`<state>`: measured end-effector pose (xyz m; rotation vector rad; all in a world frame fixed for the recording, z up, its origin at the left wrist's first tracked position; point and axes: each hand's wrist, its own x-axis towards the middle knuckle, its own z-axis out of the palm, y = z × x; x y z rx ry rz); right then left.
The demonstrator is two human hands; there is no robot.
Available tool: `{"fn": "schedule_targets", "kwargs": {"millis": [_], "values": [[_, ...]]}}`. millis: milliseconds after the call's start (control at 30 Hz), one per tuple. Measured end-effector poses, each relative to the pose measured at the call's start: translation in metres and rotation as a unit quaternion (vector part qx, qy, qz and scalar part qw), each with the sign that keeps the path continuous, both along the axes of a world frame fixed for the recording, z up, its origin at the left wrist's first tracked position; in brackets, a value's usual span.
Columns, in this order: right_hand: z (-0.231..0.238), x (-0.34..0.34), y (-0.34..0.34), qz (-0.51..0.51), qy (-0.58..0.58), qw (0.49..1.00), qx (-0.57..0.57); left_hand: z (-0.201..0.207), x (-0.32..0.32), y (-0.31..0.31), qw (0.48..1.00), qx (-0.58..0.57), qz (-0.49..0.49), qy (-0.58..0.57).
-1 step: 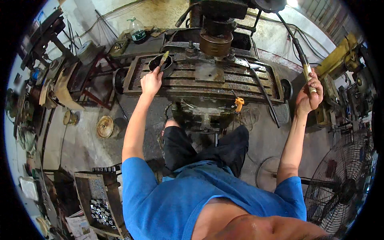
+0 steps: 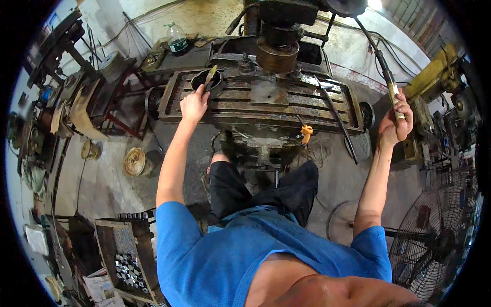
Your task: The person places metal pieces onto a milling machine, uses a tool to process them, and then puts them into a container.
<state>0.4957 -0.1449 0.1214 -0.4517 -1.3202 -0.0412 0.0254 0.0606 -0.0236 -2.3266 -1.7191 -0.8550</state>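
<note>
My left hand (image 2: 194, 106) is closed on a slim brush (image 2: 211, 73) with a yellowish end, held over a dark bowl (image 2: 217, 87). The bowl stands at the left of a slotted, oily milling machine table (image 2: 232, 106). Its bristles cannot be made out. Off to the right, my right hand (image 2: 396, 123) is wrapped round the pale grip of a long lever (image 2: 392, 88) that slants down from the machine head. Between my hands, a flat metal plate (image 2: 269, 94) lies on the table under the round spindle head (image 2: 277, 54).
A long dark bar (image 2: 338, 120) leans across the table's right end. An orange-handled tool (image 2: 306, 133) hangs at the front. Behind stands a large clear bottle (image 2: 176, 39). A floor fan (image 2: 444, 240) is at right; a wooden box (image 2: 116, 225) of small metal pieces is at lower left.
</note>
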Motion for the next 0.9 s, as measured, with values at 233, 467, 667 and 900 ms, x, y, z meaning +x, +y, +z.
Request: {"fn": "schedule_targets", "kwargs": {"millis": [233,467,667,900], "values": [[0.007,0.003,0.0,-0.06,0.065,0.995,-0.048,0.021,-0.083,-0.057,0.996,-0.032,0.061,-0.053],[0.007,0.076,-0.011,-0.115,-0.036,0.988,-0.093,0.015,-0.308,-0.233,0.933,-0.054,0.345,-0.089],[0.016,0.122,0.018,-0.115,-0.108,0.987,-0.038,-0.064,-0.473,-0.451,0.842,-0.038,0.519,-0.142],[0.041,0.174,0.028,-0.386,-0.235,0.89,0.061,-0.094,-0.432,-0.454,0.777,-0.359,0.469,-0.218]]}}
